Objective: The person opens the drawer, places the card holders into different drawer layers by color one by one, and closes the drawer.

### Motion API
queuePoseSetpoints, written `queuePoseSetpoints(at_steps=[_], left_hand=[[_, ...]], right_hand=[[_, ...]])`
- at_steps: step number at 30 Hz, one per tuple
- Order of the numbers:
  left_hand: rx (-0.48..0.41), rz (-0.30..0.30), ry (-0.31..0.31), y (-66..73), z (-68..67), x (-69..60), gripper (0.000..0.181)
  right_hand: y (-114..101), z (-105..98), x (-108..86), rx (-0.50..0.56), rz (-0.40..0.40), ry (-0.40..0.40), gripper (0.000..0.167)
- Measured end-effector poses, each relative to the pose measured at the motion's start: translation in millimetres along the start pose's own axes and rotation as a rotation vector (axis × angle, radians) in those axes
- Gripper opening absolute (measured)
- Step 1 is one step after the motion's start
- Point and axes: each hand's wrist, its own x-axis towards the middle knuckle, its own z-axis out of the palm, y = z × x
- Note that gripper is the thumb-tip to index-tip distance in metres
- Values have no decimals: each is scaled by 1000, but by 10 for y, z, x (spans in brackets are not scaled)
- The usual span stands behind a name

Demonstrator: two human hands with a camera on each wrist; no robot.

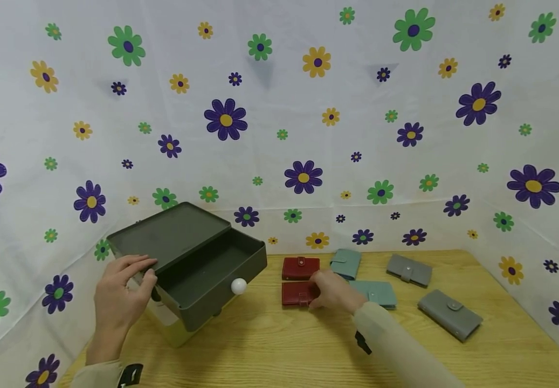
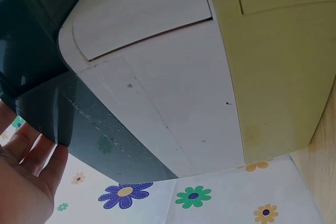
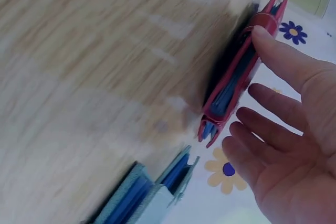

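A dark green and yellow storage box (image 1: 170, 231) stands at the left of the table, its drawer (image 1: 201, 312) with a white knob pulled out. My left hand (image 1: 121, 293) holds the box's near left corner, fingers over the rim and thumb at the front; in the left wrist view its fingers (image 2: 50, 166) touch the dark part. My right hand (image 1: 335, 293) reaches over the right end of the lower red card holder (image 1: 295, 294). In the right wrist view the thumb touches this snapped holder (image 3: 241, 72), the other fingers spread and loosely bent beside it.
Another red card holder (image 1: 301, 268) lies just behind. Two teal card holders (image 1: 345, 263) and two grey ones, one farther back (image 1: 409, 270) and one nearer (image 1: 450, 314), lie to the right. A flowered cloth (image 1: 279, 134) hangs behind and beside the wooden table (image 1: 269, 345).
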Motion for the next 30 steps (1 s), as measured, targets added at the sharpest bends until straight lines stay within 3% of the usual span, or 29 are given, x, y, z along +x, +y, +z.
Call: queuePoseSetpoints(at_steps=[9, 21, 30], left_hand=[[6, -7, -7, -3, 19, -7, 23], [12, -12, -14, 16, 11, 7, 24], [17, 13, 3, -9, 39, 17, 23]], right_hand=[[81, 34, -45, 33, 27, -46, 36], [116, -25, -103, -1, -29, -100, 40], [150, -14, -100, 49, -28, -124, 41]])
